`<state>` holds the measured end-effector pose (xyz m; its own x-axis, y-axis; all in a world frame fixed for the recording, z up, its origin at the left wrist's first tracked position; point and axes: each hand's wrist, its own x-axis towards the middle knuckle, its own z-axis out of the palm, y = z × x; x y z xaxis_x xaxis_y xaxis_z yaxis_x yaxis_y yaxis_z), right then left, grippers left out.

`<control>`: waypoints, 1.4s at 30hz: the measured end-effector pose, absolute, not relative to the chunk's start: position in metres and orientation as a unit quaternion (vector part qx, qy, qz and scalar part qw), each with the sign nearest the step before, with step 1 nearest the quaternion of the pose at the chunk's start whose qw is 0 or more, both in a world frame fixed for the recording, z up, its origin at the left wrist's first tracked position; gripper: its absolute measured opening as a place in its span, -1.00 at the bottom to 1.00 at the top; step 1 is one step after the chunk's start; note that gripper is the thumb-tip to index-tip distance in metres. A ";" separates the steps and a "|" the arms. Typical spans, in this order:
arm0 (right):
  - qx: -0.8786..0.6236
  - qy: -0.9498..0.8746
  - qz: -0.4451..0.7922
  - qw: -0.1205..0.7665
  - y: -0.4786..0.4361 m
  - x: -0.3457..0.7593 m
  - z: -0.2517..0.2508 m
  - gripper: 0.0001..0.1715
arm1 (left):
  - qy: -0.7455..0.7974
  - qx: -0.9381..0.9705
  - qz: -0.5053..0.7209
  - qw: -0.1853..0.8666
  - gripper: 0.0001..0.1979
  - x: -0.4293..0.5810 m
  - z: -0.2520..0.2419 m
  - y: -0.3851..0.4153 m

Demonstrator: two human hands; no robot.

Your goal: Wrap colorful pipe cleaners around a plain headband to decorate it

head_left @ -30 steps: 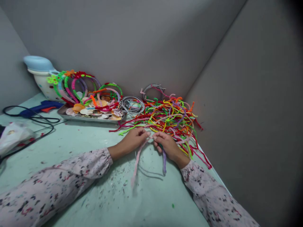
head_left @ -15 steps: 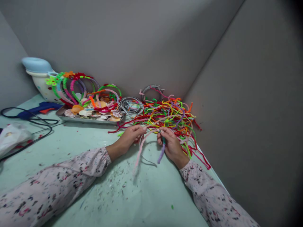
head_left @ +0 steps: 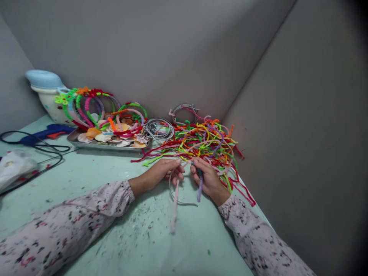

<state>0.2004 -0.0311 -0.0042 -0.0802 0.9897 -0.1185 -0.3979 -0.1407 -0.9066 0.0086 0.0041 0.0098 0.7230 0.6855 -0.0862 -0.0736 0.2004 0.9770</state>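
Between the fingertips of my left hand is a pink pipe cleaner, its loose end hanging over the table. My right hand pinches a wire hoop near a section wrapped in purple and teal pipe cleaner. The bare grey wire of the hoop curves below my left hand and ends in the open space between the hands. A short pink stretch spans the gap from one hand to the other. Where the pink strand meets the wire is hidden by my right fingers.
A heap of colourful pipe cleaners lies just behind my hands, beside coiled grey wire. To the left, a metal tray holds shells and several wrapped headbands. A blue glue gun, black cord and blue-lidded container stand farther left.
My left hand has turned and dropped slightly, and the pink pipe cleaner's loose end has swung lower and right. The bare wire end has shifted right. My right hand stays nearly in place.
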 end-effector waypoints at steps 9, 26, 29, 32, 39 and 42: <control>-0.380 -0.357 0.652 0.551 -0.032 0.202 0.002 -0.77 | 0.255 0.729 0.362 0.522 -0.69 0.006 0.024 -0.005; -0.379 -0.439 0.609 0.541 -0.042 0.192 0.009 -0.81 | 0.321 0.613 0.363 0.624 -0.73 0.020 0.033 -0.017; -0.390 -0.462 0.580 0.546 -0.041 0.190 0.007 -0.82 | 0.339 0.605 0.367 0.620 -0.71 0.020 0.030 -0.017; -0.434 -0.508 0.510 0.542 -0.042 0.186 0.004 -0.83 | 0.372 0.577 0.369 0.627 -0.73 0.021 0.026 -0.018; -0.497 -0.585 0.395 0.505 -0.044 0.181 0.001 -0.81 | 0.412 0.500 0.371 0.666 -0.75 0.024 0.016 -0.017; -0.506 -0.587 0.394 0.495 -0.044 0.181 0.000 -0.79 | 0.414 0.496 0.376 0.664 -0.69 0.025 0.016 -0.018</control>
